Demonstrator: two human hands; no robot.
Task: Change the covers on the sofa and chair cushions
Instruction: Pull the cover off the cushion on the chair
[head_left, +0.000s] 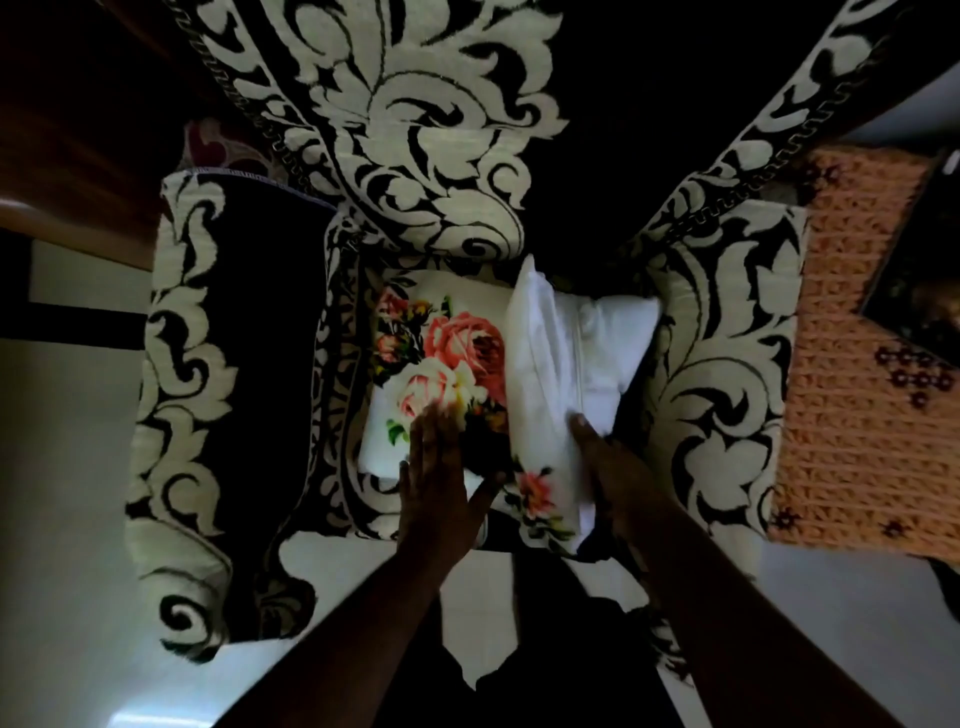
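A cushion in a white cover printed with pink roses (441, 358) lies flat on the seat of an armchair (244, 332) upholstered in black with cream scrollwork. To its right a plain white cushion (566, 358) with a zip seam leans against it, partly on top. My left hand (441, 478) presses flat, fingers straight, on the near part of the floral cushion. My right hand (613, 467) lies with straight fingers against the near edge of the white cushion.
The armchair's backrest (415, 130) rises at the top and its two arms flank the seat. An orange crocheted cloth (852, 395) covers a surface to the right, with a dark object (919, 270) on it. Pale floor (67, 467) lies on the left.
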